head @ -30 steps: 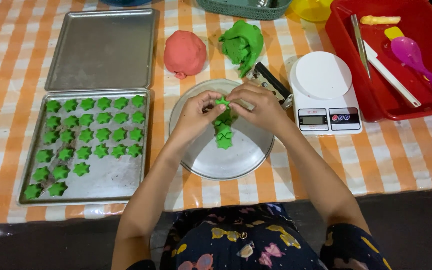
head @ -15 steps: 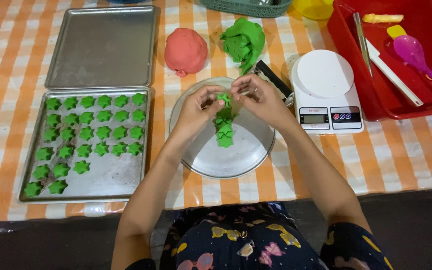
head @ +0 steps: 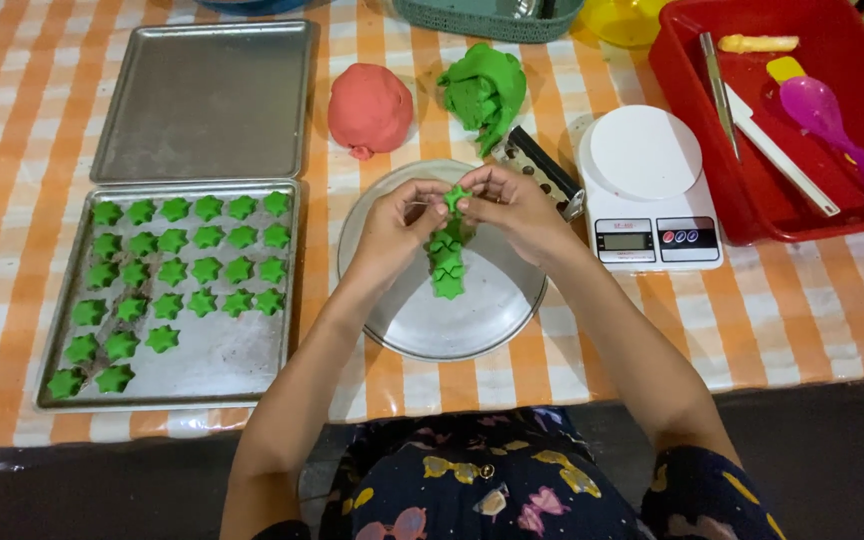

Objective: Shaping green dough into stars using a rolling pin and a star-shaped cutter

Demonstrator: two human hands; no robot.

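Here, on the left part of the bench, a tray with rows of green star pieces is seen below an empty tray. Over the round metal plate, a small green star is pinched between the fingertips of the left hand and the right hand; both grips are closed on it lightly. The star should probably be pressed gently, so that its points are not flattened. Just below the fingers, a stack of green stars is lying on the plate. Farther right, a white scale and a red tub are placed.
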